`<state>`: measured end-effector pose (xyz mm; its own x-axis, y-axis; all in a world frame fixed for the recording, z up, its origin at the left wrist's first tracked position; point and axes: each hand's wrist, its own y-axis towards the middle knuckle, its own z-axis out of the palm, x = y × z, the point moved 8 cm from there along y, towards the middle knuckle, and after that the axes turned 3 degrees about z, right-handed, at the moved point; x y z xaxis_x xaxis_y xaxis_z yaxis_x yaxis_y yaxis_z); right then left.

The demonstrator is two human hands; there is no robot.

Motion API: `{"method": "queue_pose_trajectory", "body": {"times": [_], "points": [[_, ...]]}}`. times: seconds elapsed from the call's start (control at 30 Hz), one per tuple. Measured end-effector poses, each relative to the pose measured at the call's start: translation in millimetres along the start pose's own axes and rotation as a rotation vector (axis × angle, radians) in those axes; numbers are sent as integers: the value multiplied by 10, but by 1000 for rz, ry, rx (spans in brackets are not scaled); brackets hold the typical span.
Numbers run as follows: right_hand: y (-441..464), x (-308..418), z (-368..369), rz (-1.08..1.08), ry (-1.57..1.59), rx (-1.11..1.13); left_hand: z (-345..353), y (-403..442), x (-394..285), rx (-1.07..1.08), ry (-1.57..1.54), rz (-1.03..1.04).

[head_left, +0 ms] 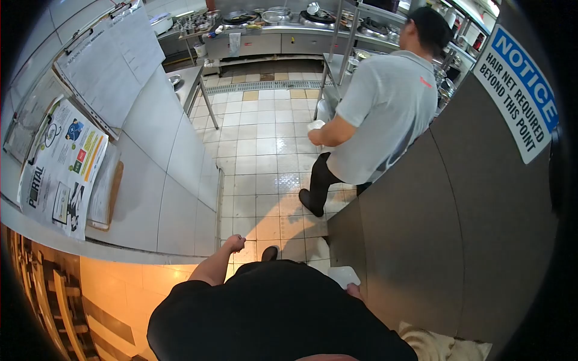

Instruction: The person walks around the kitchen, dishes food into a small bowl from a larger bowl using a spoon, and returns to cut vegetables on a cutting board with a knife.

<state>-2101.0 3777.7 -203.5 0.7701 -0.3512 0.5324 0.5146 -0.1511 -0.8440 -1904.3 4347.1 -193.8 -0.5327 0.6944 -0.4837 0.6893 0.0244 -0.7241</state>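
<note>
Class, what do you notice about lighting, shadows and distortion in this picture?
Head view: orange light on the near floor, whiter light over the kitchen tiles; head view: shadows near the co-worker's shoe; head view: black corners and a bowed white wall, suggesting a wide lens; head view: NOTICE sign legible.

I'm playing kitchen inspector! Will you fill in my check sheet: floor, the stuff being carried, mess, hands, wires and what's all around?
Surface: tiled floor, mostly white with some tan tiles.
Job's things: a white item, its exact kind unclear.
Clutter: pans crowd the far counter; papers hang on the left wall.
Hands: left hand curled, nothing seen in it; right hand at the white item, seemingly holding it.
Cables: nothing seen.
Surroundings: a person in a grey shirt ahead; a hair net notice on the right.
</note>
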Motion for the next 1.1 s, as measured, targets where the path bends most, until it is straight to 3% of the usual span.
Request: {"method": "queue_pose_trajectory", "body": {"times": [0.2,0.4,0.53,0.67,0.8,0.87,0.97,1.1], "points": [[-51,0,-23,11,71,74,-20,-173,130,-77,47,-78],[22,12,-153,34,105,115,68,-285,124,-12,32,-147],[204,80,-230,42,99,158,161,-325,-16,-97,-136,-99],[310,266,-98,56,87,205,156,-241,12,-223,-65,-8],[655,576,193,116,45,200,36,-103,234,-312,-76,-73],[924,576,202,88,123,267,36,-1,400,-237,-88,-172],[1573,567,235,293,-219,126,-116,126,380,-155,-154,-268],[1526,1268,931,122,-61,209,-453,568,229,-63,-192,-265]]}}
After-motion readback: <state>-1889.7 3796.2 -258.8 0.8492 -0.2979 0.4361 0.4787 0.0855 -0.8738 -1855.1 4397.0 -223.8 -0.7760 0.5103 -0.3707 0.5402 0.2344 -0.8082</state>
